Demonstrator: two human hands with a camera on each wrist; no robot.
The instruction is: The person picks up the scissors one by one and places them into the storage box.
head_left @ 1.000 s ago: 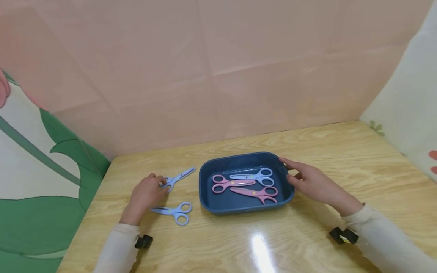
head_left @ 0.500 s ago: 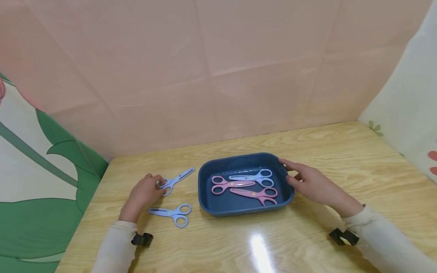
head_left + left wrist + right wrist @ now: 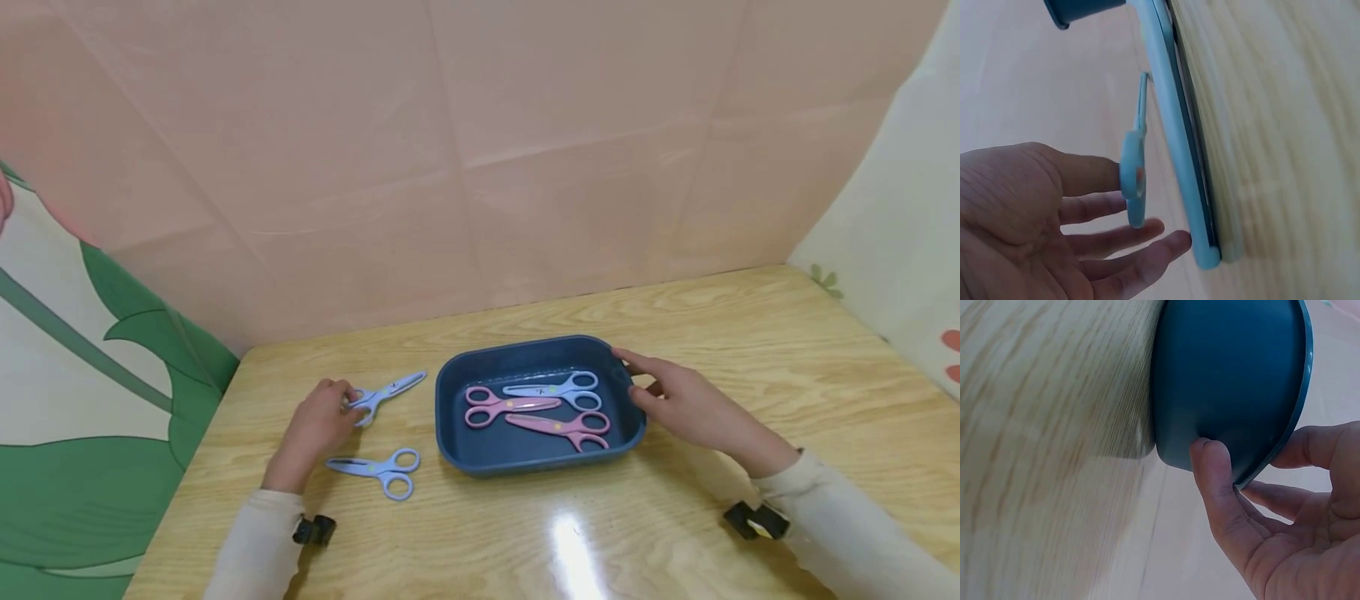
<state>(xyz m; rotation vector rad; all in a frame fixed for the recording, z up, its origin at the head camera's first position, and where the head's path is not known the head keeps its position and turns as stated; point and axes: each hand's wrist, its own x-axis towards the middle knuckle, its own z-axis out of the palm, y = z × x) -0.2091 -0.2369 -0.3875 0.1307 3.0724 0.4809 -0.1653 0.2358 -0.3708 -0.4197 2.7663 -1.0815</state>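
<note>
My left hand pinches the handles of light blue scissors at the left of the table. In the left wrist view these scissors appear edge-on between thumb and fingers, their finger loops partly hidden in the head view. Just in front lies another pair of light blue scissors, flat on the wood. A dark blue bin stands to the right, holding two pink pairs of scissors and one light blue pair. At its right end my right hand grips the rim and outer wall; its fingers touch the bin wall in the right wrist view.
The wooden table reaches back to a pinkish cloth backdrop. A leaf-patterned panel borders the left side, and a pale panel the right. Light reflects off the table in front of the bin.
The scissors in my left hand have tilted slightly, and that hand has shifted a little to the left. My right hand and the bin stay almost as they were.
</note>
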